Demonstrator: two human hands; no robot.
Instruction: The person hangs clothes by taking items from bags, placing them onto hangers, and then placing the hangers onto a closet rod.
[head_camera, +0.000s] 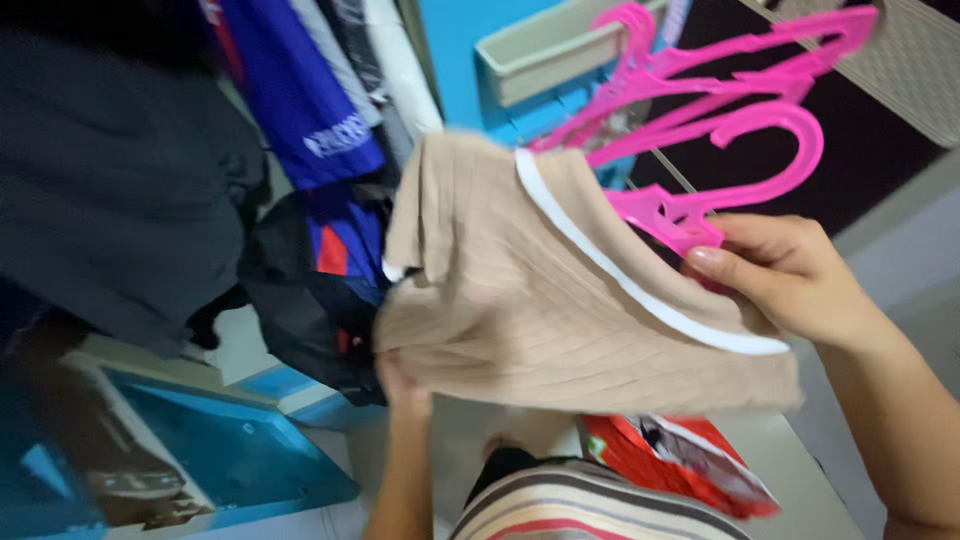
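A beige ribbed garment (540, 290) with a white trim band is held up in front of me. My right hand (785, 275) pinches its upper right edge together with pink plastic hangers (720, 110), whose hooks stick up to the right. My left hand (400, 385) is under the garment's lower left edge, mostly hidden by the cloth, and grips it from below.
Dark and blue clothes (310, 110) hang at the left, with a large black garment (110, 180) beside them. A blue-edged cabinet (240, 450) lies lower left. A red and white bag (680, 460) sits below the garment. A pale shelf (540, 50) is mounted on the blue wall behind.
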